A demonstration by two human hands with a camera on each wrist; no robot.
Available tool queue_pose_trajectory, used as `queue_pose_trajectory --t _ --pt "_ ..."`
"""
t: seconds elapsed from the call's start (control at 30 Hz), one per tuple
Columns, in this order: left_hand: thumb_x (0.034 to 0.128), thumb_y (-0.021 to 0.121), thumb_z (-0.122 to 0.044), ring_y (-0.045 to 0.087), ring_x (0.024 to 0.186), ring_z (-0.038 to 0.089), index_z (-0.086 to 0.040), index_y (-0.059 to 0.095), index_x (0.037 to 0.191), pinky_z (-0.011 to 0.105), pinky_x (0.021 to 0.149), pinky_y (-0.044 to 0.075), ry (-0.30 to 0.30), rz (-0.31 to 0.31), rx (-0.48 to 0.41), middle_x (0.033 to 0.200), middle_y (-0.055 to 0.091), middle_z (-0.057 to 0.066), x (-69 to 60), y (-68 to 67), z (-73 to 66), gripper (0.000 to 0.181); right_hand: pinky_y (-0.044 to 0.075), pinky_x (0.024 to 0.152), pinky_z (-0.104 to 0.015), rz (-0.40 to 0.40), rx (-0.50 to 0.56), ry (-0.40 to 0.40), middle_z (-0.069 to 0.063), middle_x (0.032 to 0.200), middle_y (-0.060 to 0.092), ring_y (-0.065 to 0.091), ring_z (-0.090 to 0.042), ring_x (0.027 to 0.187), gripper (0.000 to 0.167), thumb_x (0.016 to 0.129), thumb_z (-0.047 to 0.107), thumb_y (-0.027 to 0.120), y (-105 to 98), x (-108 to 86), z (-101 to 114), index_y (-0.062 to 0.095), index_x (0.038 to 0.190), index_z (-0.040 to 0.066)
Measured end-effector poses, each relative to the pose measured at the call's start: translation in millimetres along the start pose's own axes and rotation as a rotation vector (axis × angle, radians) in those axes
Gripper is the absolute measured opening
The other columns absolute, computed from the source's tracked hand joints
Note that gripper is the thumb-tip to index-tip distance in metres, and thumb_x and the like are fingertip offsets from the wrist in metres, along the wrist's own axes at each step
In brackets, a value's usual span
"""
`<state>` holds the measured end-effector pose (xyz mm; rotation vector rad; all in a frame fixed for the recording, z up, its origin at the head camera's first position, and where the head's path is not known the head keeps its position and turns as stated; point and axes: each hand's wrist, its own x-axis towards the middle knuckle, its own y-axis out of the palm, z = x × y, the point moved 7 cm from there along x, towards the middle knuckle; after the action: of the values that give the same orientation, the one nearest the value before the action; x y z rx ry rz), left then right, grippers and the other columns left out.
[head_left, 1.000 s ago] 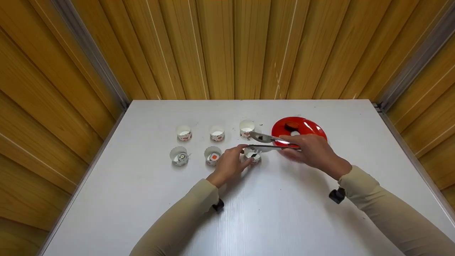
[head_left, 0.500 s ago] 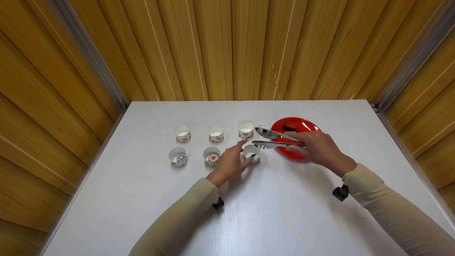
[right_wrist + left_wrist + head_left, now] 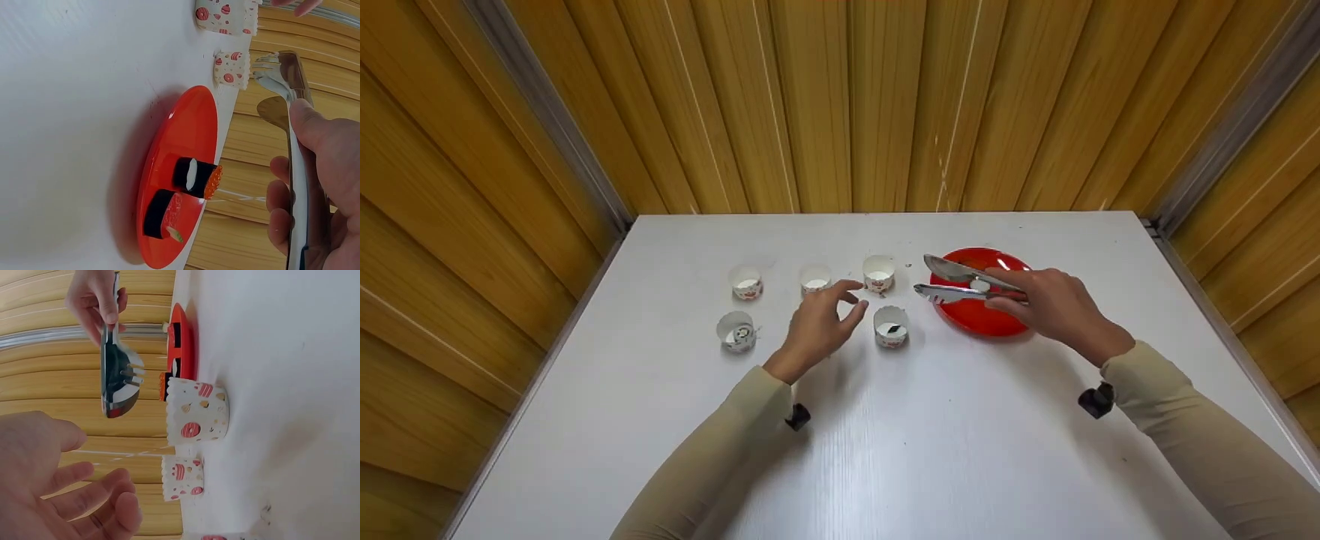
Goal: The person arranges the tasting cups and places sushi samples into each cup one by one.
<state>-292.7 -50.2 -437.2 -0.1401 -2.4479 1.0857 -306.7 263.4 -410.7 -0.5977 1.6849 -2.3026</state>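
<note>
The right hand (image 3: 1054,304) wraps its fingers round metal tongs (image 3: 952,270), whose two ends stand apart over the red plate (image 3: 982,324), toward the tabletop's (image 3: 930,450) far right corner. On the plate sit a roe-topped sushi piece (image 3: 183,173) and a red-topped sushi piece (image 3: 160,211). The left hand (image 3: 817,326) hangs with loosely bent, unloaded fingers near a paper cup (image 3: 891,341) containing something dark; three more cups (image 3: 879,279) line up nearer the far edge.
</note>
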Motion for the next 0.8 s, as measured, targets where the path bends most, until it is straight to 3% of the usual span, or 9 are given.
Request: queue_pose_trajectory --t 0.1,0.23,0.33,0.57,0.8 --pt "0.1011 0.066 -0.025 0.054 0.054 0.013 -0.010 0.068 0.128 0.030 0.052 0.045 0.007 -0.013 -0.021 0.103 0.077 0.005 0.7 -13.3 4.9 0.031 0.055 0.064 -0.036 0.011 -0.001 0.035 -0.006 0.095 0.075 0.061 -0.026 0.078 0.057 0.090 0.026 0.082 -2.2 -1.6 -7.5 0.063 0.143 0.018" --pt "0.1012 0.067 -0.026 0.053 0.054 0.005 -0.011 0.067 0.132 0.024 0.051 0.043 0.011 -0.031 -0.054 0.103 0.077 0.005 0.9 -30.8 11.6 0.034 0.057 0.065 -0.040 0.023 0.005 0.065 -0.014 0.106 0.075 0.063 -0.030 0.085 0.058 0.091 0.030 0.081 -4.8 -4.5 -16.7 0.061 0.145 0.018" --pt "0.1010 0.067 -0.025 0.054 0.055 0.007 -0.010 0.067 0.132 0.024 0.051 0.044 0.007 -0.055 -0.059 0.103 0.077 0.006 1.0 -43.2 17.5 0.034 0.058 0.068 -0.044 0.029 -0.006 0.073 -0.019 0.114 0.073 0.064 -0.033 0.091 0.059 0.092 0.033 0.079 -5.7 -6.3 -23.3 0.060 0.146 0.018" --pt "0.1000 0.069 -0.023 0.060 0.062 0.017 -0.007 0.067 0.130 0.025 0.055 0.046 -0.007 -0.121 -0.047 0.105 0.077 0.008 1.2 -67.5 39.1 0.034 0.047 0.061 -0.035 0.055 -0.038 0.101 -0.020 0.113 0.073 0.059 -0.030 0.085 0.064 0.093 0.042 0.077 -6.0 -7.4 -40.3 0.056 0.149 0.018" --pt "0.0992 0.070 -0.020 0.064 0.074 0.020 -0.008 0.067 0.129 0.029 0.064 0.050 -0.064 -0.178 -0.037 0.108 0.076 0.009 1.5 -87.4 60.3 0.032 0.050 0.063 -0.039 0.059 -0.048 0.139 -0.024 0.120 0.070 0.062 -0.035 0.091 0.064 0.093 0.047 0.075 -6.3 -9.6 -55.4 0.058 0.148 0.018"
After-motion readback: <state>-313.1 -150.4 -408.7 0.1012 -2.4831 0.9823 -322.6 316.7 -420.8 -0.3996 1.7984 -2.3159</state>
